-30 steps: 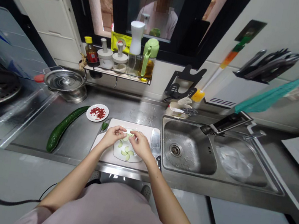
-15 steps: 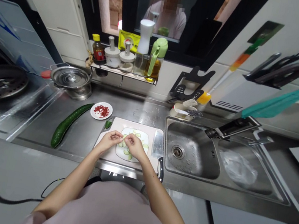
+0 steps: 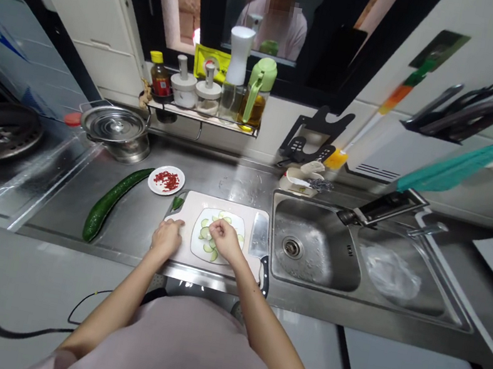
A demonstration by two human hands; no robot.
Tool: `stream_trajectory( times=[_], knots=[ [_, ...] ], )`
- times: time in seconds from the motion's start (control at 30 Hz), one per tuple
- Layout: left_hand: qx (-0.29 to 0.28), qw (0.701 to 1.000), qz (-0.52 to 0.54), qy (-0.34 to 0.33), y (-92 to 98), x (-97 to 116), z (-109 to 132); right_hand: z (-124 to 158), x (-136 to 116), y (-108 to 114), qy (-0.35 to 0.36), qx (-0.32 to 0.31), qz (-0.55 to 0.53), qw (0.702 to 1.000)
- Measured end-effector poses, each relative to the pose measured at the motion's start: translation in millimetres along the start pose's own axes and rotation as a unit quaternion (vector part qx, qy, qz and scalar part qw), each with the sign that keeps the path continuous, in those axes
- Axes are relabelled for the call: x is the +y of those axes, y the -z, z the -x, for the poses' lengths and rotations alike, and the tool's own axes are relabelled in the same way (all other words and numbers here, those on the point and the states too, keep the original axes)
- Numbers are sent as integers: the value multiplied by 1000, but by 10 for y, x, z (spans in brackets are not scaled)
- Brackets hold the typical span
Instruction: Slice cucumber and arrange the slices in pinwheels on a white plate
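My right hand point(image 3: 225, 241) is over the white plate point(image 3: 195, 248), its fingers pinched together at a pale green-rimmed cucumber slice, mostly hidden by the fingertips. Several other cucumber slices point(image 3: 213, 255) lie spread on that plate, some overlapping. The plate sits on a light cutting board point(image 3: 190, 204). At the board's left side rests my left hand point(image 3: 166, 238), fingers apart and a little bent, with nothing seen in it. A small green cucumber end piece point(image 3: 177, 203) lies at the board's top left corner. Along the board's right side is a kitchen knife point(image 3: 260, 235) with a black handle.
A whole dark green cucumber point(image 3: 112, 202) and a small plate point(image 3: 151, 181) of chopped red pieces stand left of the board. Further left is a lidded steel pot point(image 3: 131, 148). The sink point(image 3: 316, 248) is to the right. A bottle rack point(image 3: 183, 113) hangs behind.
My left hand has parted from the right and moved left and down to the board's edge. My right hand remains over the plate, still pinched. The view has shifted slightly.
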State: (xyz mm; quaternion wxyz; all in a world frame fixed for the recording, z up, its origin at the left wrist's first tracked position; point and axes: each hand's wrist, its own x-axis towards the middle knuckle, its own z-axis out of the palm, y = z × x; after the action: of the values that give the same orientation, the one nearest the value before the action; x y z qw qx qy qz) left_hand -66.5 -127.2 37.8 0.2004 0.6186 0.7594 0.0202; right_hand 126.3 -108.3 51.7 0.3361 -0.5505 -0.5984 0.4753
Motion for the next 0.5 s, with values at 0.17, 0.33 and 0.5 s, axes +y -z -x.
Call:
stream_trajectory(
  times=[0.17,0.33,0.5],
  knots=[
    [3,1000,-10,12,81,52,20,-3,-40,13,5,6,-11,1000],
    [9,999,-35,-7,74,33,47,2,-77,26,8,8,-12,1000],
    [14,999,40,-1,16,25,64,16,-100,24,14,14,-11,1000]
  ],
)
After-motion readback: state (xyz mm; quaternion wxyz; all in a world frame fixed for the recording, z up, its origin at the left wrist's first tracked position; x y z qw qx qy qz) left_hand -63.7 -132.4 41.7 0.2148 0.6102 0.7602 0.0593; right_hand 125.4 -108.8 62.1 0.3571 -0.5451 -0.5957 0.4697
